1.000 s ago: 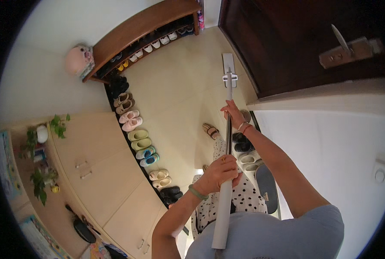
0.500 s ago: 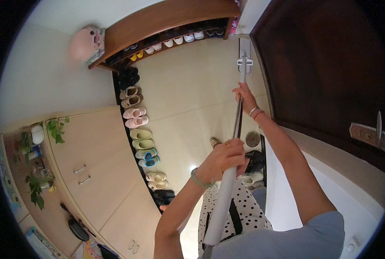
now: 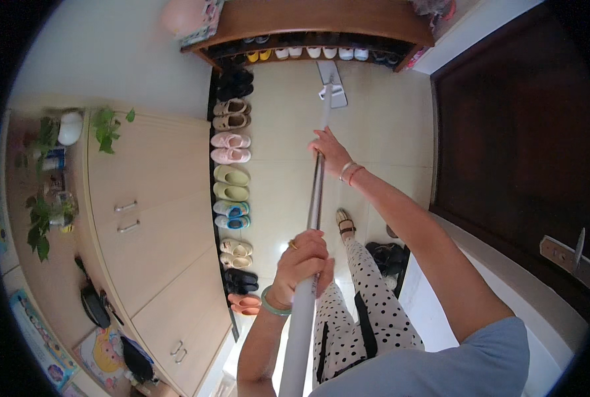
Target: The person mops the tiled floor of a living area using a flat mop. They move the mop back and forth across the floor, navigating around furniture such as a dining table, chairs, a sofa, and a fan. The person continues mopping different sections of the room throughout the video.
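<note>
A long-handled flat mop runs up the middle of the view, its white and grey head [image 3: 333, 85] lying on the tiled floor just in front of the shoe rack. My left hand [image 3: 303, 263], with a ring and a green bangle, wraps round the white grip [image 3: 299, 331] of the pole. Farther along the silver shaft [image 3: 316, 192], my right hand [image 3: 330, 153] closes round it, a pale bracelet and a red one on its wrist. The mop head sits at an angle, partly covered by the pole.
Shoe pairs line the left wall, pink shoes [image 3: 231, 147] and green clogs [image 3: 231, 183] among them. More fill the wooden rack [image 3: 321, 18]. Beige cabinets [image 3: 156, 192] stand left, a dark door [image 3: 507, 145] right. Black shoes [image 3: 386, 257] lie near my foot [image 3: 345, 223].
The mop head has moved left from beside the door to the front of the rack, and turned. Both hands went left with the pole. My view has shifted, and my foot has come forward.
</note>
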The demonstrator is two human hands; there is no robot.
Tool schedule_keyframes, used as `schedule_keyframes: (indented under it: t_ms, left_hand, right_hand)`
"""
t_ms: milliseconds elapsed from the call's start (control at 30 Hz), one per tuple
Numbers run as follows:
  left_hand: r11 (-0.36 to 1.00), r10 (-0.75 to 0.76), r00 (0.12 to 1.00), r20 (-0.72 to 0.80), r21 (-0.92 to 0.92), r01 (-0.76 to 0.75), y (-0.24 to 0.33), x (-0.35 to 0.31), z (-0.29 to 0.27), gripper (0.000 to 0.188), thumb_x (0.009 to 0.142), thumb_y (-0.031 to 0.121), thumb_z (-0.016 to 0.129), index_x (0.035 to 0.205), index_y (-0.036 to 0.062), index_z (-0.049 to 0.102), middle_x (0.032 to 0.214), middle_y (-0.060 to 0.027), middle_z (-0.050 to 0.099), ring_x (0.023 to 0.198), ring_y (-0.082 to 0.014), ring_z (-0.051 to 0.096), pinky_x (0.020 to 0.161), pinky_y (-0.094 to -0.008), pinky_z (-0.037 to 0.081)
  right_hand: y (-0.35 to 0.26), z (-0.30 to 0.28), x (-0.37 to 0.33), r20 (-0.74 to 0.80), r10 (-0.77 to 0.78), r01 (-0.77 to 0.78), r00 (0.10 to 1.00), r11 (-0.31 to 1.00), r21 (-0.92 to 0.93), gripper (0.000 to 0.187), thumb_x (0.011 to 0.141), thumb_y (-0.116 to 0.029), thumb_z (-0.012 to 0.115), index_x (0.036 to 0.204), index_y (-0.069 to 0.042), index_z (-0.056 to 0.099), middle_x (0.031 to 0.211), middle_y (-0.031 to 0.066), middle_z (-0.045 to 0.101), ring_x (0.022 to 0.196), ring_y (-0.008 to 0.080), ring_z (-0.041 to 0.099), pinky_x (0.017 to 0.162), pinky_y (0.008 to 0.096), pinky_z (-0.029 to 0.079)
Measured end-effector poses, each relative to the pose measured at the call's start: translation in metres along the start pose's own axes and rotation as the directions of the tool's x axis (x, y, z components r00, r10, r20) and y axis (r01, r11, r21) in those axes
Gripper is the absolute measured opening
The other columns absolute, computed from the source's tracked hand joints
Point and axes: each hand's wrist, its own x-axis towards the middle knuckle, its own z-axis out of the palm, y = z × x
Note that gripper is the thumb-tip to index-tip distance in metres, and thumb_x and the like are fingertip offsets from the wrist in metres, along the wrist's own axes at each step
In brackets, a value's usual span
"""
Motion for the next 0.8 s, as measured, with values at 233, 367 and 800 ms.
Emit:
schedule_keyframes:
  t_ms: [233,367,800]
  left_hand:
    - [0.995,-0.069,0.931,-0.359,0.040,0.089,0.006,-0.085,-0.023,0.016,0.081,-0.006,0.058,0.071,0.0042,0.051,0.071,-0.0096,0.059,0.070,-0.0245,0.059,0.085,-0.0485,0.051]
    - [0.986,-0.148,0.814,-0.562,-0.023,0.164,0.048,-0.147,-0.030,0.014,0.085,-0.006,0.051,0.075,0.0043,0.049,0.073,-0.0104,0.059,0.071,-0.0232,0.058,0.087,-0.0480,0.049]
    - [0.709,-0.550,0.236,-0.801,-0.299,0.638,0.316,-0.384,-0.088,0.028,0.094,0.026,0.060,0.083,-0.0006,0.060,0.075,-0.0128,0.060,0.071,-0.0217,0.053,0.076,-0.0482,0.048]
  right_hand:
    - [-0.068,0.067,0.012,0.177,-0.037,0.016,0.983,0.992,0.122,0.011,0.081,-0.016,0.064,0.080,-0.007,0.058,0.088,0.0120,0.063,0.099,0.0309,0.059,0.120,0.0460,0.023]
    - [-0.113,0.114,-0.030,0.094,-0.251,0.241,0.963,0.964,0.108,0.021,0.081,-0.024,0.065,0.069,-0.009,0.057,0.073,0.0103,0.058,0.085,0.0307,0.059,0.108,0.0470,0.035]
    - [-0.357,0.209,-0.290,0.467,-0.433,0.296,0.771,0.893,0.339,0.006,0.068,-0.019,0.065,0.064,-0.015,0.062,0.068,0.0052,0.060,0.077,0.0277,0.059,0.073,0.0427,0.045]
